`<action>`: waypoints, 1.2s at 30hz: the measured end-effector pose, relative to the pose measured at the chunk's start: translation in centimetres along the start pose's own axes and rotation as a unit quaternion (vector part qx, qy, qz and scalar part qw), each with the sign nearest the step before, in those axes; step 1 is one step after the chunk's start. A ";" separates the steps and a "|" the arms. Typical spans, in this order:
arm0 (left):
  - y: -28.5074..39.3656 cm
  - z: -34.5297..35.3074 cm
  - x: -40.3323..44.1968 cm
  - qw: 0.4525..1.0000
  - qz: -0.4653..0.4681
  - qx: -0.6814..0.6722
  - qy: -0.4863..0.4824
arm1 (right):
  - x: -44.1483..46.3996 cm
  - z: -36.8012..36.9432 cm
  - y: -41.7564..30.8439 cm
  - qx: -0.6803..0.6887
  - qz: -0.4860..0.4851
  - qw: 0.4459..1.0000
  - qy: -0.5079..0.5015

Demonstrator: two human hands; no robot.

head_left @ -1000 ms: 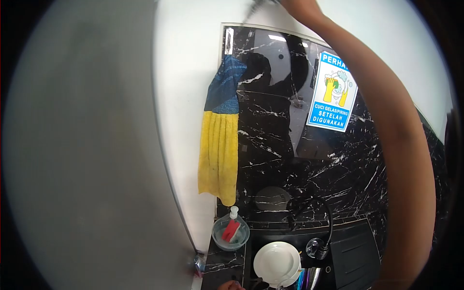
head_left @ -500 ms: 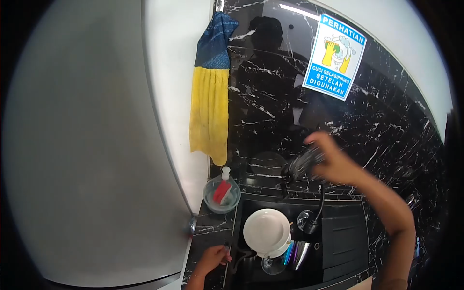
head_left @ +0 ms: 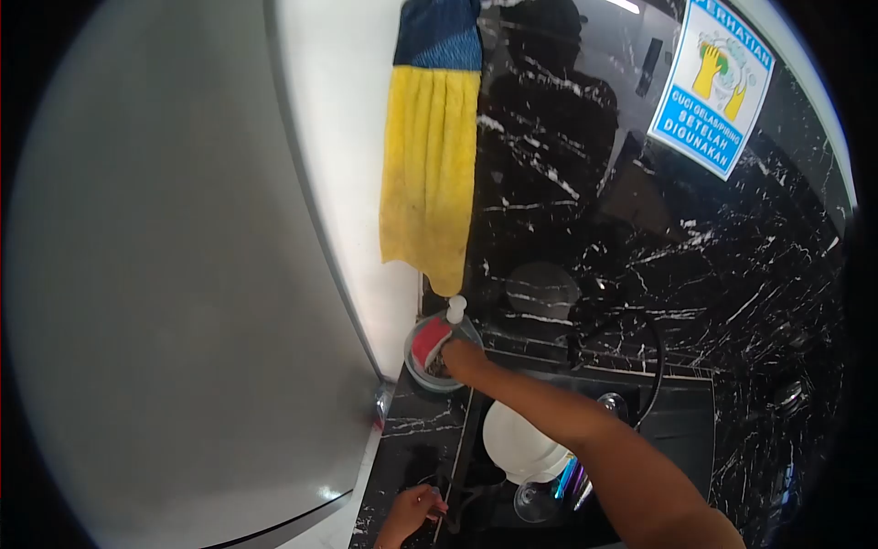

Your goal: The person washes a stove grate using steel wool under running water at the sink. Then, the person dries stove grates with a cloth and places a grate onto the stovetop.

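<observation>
1. The right hand [head_left: 464,362] is in the bowl [head_left: 428,380], towards 11 o'clock from the plates [head_left: 512,441], by the red sponge [head_left: 427,341]; I cannot tell whether its fingers grip.
2. The left hand [head_left: 414,509], at the plates' 8 o'clock, looks curled; grip unclear.
3. A careless lift could knock the white pump [head_left: 456,309], at the bowl's 1 o'clock.
4. A low forearm [head_left: 562,409] sweep could tip the glass [head_left: 535,503], at the plates' 6 o'clock.

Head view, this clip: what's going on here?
A person's right hand is at the bowl on the counter, right by the red-and-white sponge; what its fingers grip, if anything, is hidden. The arm stretches across the black sink, where white dishes and a clear glass sit. The left hand is low by the sink's left edge, its fingers curled.
</observation>
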State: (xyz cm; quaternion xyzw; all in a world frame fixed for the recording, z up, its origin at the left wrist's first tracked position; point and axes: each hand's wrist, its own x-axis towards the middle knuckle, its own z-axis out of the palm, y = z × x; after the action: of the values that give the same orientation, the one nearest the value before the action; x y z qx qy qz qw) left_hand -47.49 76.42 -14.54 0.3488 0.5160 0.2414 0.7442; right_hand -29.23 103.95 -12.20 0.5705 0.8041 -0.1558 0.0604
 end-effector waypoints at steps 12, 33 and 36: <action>4.1 0.9 1.6 0.999 0.039 0.019 -0.023 | -1.4 -5.3 0.3 -0.056 -0.048 0.995 -0.061; 1.3 -1.9 2.5 0.995 0.051 0.063 0.054 | -4.8 -4.9 1.3 0.111 -0.092 0.970 0.194; 0.7 -1.8 2.6 0.995 0.056 0.061 0.061 | -4.2 -3.2 1.7 0.029 -0.138 0.959 0.245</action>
State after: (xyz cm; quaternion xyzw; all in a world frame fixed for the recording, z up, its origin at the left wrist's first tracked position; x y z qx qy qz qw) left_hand -48.29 79.27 -15.97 0.4065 0.5540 0.2715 0.6739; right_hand -25.92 101.69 -8.36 0.4763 0.8603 -0.0418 -0.1769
